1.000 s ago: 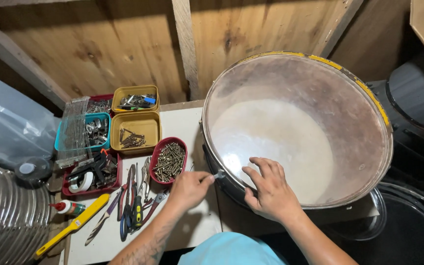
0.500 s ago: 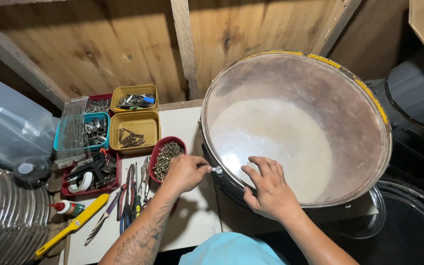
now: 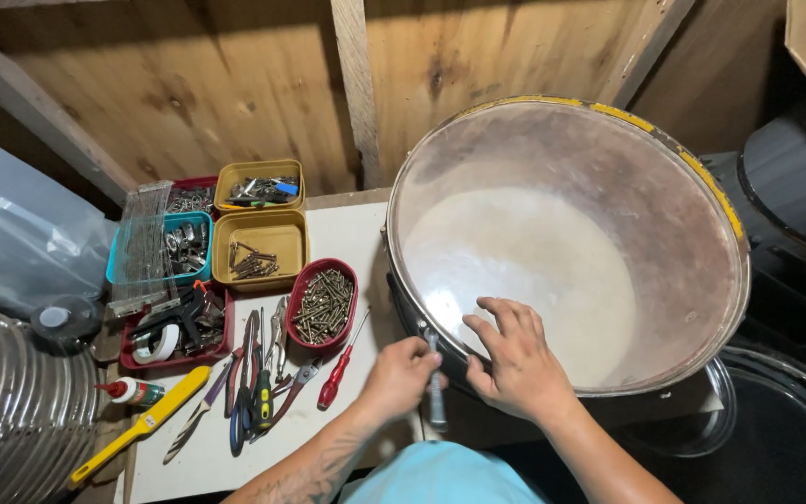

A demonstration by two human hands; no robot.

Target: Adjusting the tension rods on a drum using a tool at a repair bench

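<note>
A large drum [image 3: 571,243] with a worn pale skin and a yellow-edged rim lies tilted on a white table [image 3: 352,233]. My right hand [image 3: 515,359] rests flat on the near part of the skin, fingers spread. My left hand [image 3: 401,375] is closed on a slim metal tool [image 3: 436,397] set against the drum's near rim. A red-handled screwdriver [image 3: 338,373] lies just left of that hand.
Left of the drum stand a red tub of screws [image 3: 322,303], two yellow tubs [image 3: 261,245], a teal tub [image 3: 179,245] and a red tray of odd parts [image 3: 174,327]. Pliers and a yellow-handled tool [image 3: 142,425] lie near the front. A ribbed metal vessel [image 3: 6,411] is at far left.
My left hand went from the drum's edge up to the red tub of screws, then came back down to the near rim with the metal tool. My right hand stayed on the skin.
</note>
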